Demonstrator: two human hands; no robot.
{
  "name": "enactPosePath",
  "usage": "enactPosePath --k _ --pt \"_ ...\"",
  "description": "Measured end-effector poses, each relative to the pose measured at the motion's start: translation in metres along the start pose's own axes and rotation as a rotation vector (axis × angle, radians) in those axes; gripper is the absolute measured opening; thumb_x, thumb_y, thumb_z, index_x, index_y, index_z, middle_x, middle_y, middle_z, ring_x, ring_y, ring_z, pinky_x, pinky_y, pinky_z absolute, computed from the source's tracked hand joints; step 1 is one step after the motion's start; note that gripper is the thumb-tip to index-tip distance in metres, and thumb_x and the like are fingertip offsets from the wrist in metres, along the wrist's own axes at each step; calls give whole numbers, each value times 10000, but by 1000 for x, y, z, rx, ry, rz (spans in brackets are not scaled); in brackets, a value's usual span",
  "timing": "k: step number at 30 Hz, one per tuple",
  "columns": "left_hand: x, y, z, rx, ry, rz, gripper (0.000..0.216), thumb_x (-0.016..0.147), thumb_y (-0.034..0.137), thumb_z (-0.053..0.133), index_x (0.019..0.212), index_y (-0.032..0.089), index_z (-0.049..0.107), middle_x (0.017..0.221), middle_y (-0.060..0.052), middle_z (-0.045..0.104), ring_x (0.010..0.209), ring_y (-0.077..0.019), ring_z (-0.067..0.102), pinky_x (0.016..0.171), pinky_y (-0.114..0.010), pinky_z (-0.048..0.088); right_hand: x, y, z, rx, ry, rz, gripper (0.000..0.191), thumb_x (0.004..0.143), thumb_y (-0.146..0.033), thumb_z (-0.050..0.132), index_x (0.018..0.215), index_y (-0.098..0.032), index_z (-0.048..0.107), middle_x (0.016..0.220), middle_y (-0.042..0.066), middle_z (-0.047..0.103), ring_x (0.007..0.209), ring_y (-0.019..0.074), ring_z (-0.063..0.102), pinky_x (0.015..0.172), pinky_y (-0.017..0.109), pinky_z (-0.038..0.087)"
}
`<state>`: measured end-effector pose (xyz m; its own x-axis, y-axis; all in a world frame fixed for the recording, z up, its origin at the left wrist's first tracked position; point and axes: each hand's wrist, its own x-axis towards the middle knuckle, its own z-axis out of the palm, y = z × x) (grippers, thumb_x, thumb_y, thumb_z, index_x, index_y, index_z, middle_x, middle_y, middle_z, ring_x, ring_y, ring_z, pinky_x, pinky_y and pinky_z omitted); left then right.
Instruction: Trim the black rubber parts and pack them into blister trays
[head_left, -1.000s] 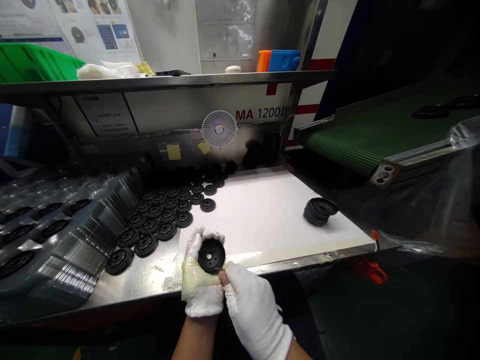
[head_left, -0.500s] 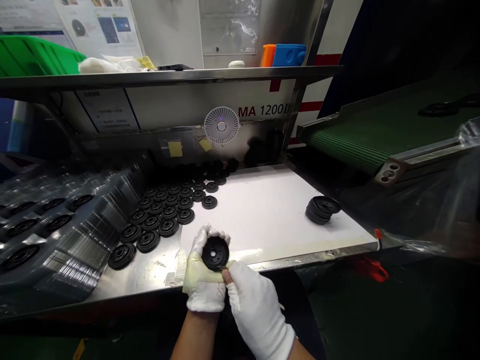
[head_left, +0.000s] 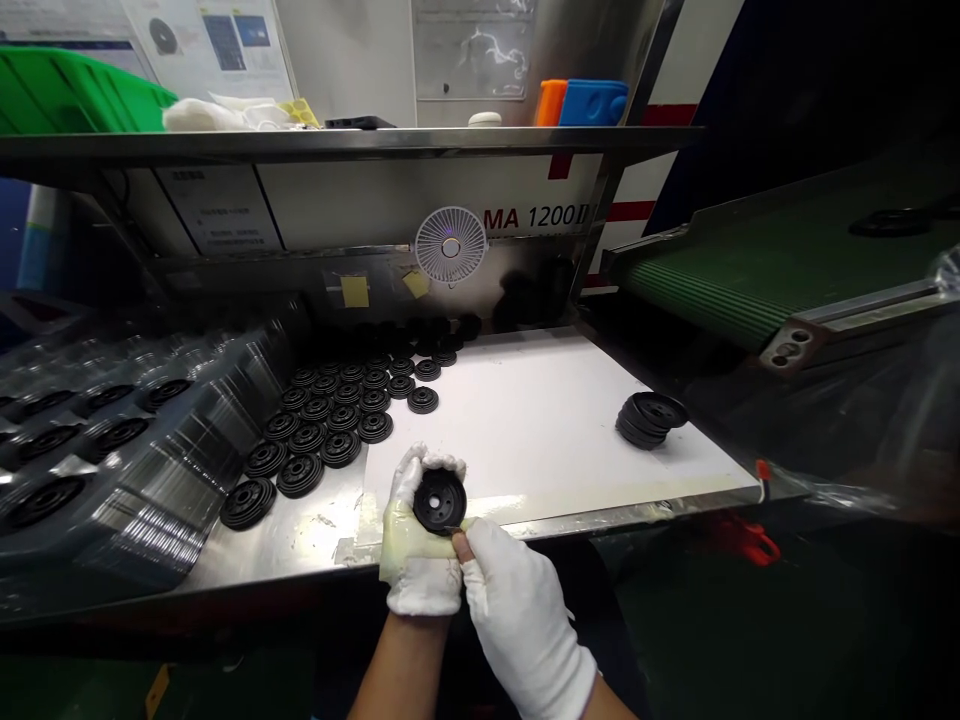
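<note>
From the head camera, the left hand (head_left: 420,535) is curling around a black ribbed rubber disc (head_left: 439,502), gripping it by the rim and holding its holed face upward, just above the front edge of the counter (head_left: 285,550). A band of yellowish tape is wrapping the palm of the left white glove (head_left: 409,550). The gloved right hand (head_left: 521,620) is closing its thumb and fingers on a small metal tool (head_left: 450,529), too small to identify exactly, and its tip is touching the disc's lower edge.

Dozens of matching discs are lying in close rows on the stainless-steel counter, just beyond the hands, with the nearest row (head_left: 300,475) beside a white sheet (head_left: 517,420). A short stack of discs (head_left: 651,420) is sitting on the sheet's right side. Further discs are resting in a clear plastic tray (head_left: 142,470) at the left. To the right, a green conveyor belt (head_left: 697,295) is carrying a disc (head_left: 889,224). Above, a steel shelf (head_left: 337,143) is holding a green bin (head_left: 67,105) and a blue block (head_left: 592,103), while a small white fan (head_left: 450,243) is standing behind the counter.
</note>
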<state>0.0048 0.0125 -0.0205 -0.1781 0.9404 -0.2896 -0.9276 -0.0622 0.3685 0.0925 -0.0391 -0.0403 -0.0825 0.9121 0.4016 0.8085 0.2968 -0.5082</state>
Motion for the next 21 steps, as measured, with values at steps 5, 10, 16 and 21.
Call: enactPosePath --k 5,10,16,21 --pt "-10 6 3 127 -55 -145 285 738 177 550 1019 155 593 820 -79 639 814 -229 629 735 -432 530 3 11 -6 32 -17 41 259 907 -304 344 722 -227 507 617 -26 579 521 120 502 504 264 277" --pt "-2 -3 1 5 -30 -85 91 751 152 586 840 168 597 654 10 561 632 -115 582 692 -302 532 -1 9 -2 -22 35 21 277 904 -310 359 681 -216 494 576 -23 560 495 119 490 496 270 270" --pt "-5 -2 0 95 -28 -72 300 738 168 562 1035 187 594 944 -85 646 900 -217 627 833 -428 509 -3 5 -3 32 34 -29 267 899 -285 359 685 -216 503 586 -28 574 503 109 498 498 261 277" --pt "-11 0 5 138 -31 -157 291 734 198 557 1021 169 592 785 -60 627 756 -201 631 762 -437 526 -1 18 -7 10 22 12 238 902 -287 371 723 -221 514 620 -24 581 537 123 514 518 263 281"
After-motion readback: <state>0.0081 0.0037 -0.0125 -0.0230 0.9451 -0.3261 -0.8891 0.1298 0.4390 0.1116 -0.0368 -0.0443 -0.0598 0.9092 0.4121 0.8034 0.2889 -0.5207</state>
